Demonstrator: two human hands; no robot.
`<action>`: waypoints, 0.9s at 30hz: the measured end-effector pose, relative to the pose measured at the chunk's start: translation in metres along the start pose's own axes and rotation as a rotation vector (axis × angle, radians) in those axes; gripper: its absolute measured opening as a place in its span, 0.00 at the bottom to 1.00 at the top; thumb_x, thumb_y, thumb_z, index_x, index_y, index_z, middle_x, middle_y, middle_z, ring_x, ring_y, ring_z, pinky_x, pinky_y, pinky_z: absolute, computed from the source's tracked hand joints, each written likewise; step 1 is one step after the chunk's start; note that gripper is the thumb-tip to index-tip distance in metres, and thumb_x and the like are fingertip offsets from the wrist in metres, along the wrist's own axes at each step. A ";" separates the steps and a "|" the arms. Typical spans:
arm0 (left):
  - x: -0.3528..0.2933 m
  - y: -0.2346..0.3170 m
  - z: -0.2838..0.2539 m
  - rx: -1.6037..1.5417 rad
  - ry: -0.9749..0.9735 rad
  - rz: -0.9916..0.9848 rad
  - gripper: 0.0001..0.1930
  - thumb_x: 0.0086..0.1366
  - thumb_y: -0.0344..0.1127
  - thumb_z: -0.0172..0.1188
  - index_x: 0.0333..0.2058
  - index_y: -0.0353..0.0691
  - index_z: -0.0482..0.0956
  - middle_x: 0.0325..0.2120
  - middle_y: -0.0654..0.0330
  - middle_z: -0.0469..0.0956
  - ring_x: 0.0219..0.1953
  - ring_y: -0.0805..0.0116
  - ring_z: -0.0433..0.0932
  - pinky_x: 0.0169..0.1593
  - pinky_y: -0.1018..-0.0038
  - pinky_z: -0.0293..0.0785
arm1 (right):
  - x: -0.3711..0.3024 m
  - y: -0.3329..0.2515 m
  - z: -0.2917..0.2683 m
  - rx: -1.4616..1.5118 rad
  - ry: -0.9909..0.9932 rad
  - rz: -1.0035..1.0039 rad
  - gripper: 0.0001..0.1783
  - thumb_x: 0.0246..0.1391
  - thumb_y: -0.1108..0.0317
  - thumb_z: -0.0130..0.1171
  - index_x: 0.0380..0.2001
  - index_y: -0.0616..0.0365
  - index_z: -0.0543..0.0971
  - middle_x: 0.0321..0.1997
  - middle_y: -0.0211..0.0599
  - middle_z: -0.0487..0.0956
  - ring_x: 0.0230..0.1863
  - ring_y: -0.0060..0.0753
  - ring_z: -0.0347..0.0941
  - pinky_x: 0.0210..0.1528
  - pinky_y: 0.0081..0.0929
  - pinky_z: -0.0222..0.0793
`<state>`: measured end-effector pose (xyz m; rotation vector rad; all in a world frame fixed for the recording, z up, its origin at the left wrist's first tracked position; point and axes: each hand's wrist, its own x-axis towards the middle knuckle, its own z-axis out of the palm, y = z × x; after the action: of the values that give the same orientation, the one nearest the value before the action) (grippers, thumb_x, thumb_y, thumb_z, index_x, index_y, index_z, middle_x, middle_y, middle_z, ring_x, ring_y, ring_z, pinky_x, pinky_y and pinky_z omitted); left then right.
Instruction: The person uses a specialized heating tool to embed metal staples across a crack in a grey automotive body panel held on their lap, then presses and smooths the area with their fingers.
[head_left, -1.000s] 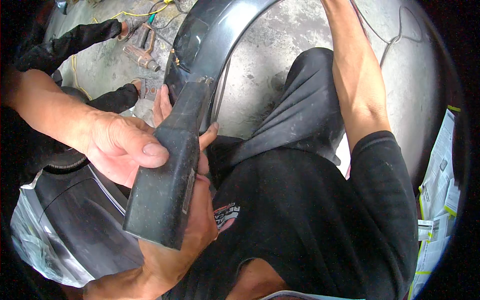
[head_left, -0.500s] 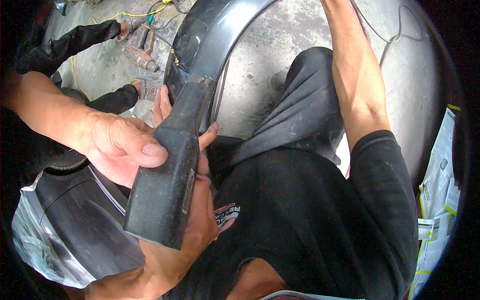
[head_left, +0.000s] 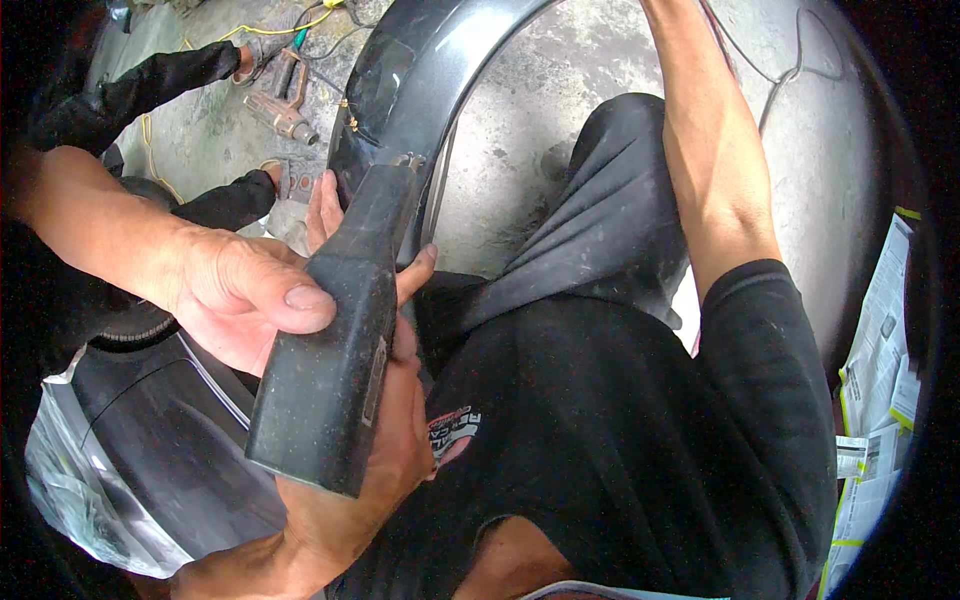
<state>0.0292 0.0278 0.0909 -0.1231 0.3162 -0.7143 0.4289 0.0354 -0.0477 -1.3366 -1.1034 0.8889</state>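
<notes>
Both hands' fingers (head_left: pixel 300 297) wrap the fender end (head_left: pixel 330 370) — thumb on top.

There is one long curved grey panel (head_left: pixel 400 130). Two hands grip its lower end, the left hand (head_left: pixel 235 295) and the right hand (head_left: pixel 375 450). One power tool (head_left: pixel 285 112) lies on the floor. One yellow cord (head_left: pixel 270 30) runs near it.

fender end (head_left: pixel 330 380) between hands, newspapers (head_left: pixel 880 400) right
</notes>
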 end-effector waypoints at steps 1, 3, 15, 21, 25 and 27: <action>-0.016 -0.022 -0.011 0.002 0.000 -0.001 0.27 0.67 0.40 0.59 0.62 0.36 0.68 0.59 0.51 0.73 0.62 0.58 0.72 0.67 0.61 0.66 | -0.001 -0.001 -0.001 -0.001 -0.002 -0.005 0.19 0.55 0.76 0.60 0.51 0.63 0.83 0.57 0.39 0.82 0.60 0.33 0.75 0.64 0.26 0.66; -0.036 -0.046 -0.021 0.005 0.002 0.003 0.27 0.67 0.40 0.59 0.62 0.36 0.68 0.59 0.51 0.73 0.62 0.58 0.72 0.67 0.61 0.66 | 0.001 -0.001 -0.002 -0.003 -0.010 -0.013 0.19 0.55 0.75 0.60 0.51 0.63 0.83 0.58 0.39 0.82 0.60 0.33 0.75 0.64 0.26 0.66; -0.012 0.028 0.031 0.015 0.017 0.027 0.28 0.66 0.41 0.60 0.62 0.36 0.68 0.59 0.51 0.73 0.62 0.57 0.71 0.67 0.61 0.66 | 0.003 0.002 -0.002 0.000 -0.028 -0.020 0.19 0.56 0.76 0.59 0.51 0.63 0.83 0.59 0.40 0.81 0.61 0.34 0.74 0.65 0.26 0.65; -0.009 0.019 0.004 0.021 0.025 0.038 0.29 0.65 0.41 0.61 0.62 0.36 0.68 0.59 0.50 0.73 0.62 0.57 0.71 0.67 0.61 0.66 | 0.002 0.000 -0.001 0.002 -0.030 -0.019 0.19 0.56 0.75 0.59 0.51 0.63 0.83 0.59 0.40 0.81 0.62 0.34 0.74 0.66 0.26 0.64; -0.010 0.013 -0.006 0.025 0.030 0.046 0.29 0.65 0.41 0.61 0.62 0.36 0.68 0.59 0.50 0.73 0.62 0.56 0.71 0.67 0.61 0.66 | 0.002 0.000 0.001 0.011 -0.024 -0.014 0.19 0.56 0.75 0.59 0.51 0.63 0.83 0.60 0.40 0.81 0.62 0.35 0.74 0.66 0.26 0.64; -0.013 0.013 -0.004 0.027 0.033 0.049 0.29 0.64 0.41 0.61 0.62 0.36 0.68 0.59 0.50 0.72 0.62 0.56 0.71 0.67 0.61 0.66 | 0.002 0.001 0.000 0.006 -0.032 -0.019 0.19 0.56 0.76 0.59 0.52 0.63 0.83 0.60 0.40 0.80 0.63 0.35 0.73 0.66 0.26 0.64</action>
<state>0.0273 0.0461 0.0876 -0.0781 0.3398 -0.6727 0.4293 0.0374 -0.0482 -1.3090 -1.1353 0.9012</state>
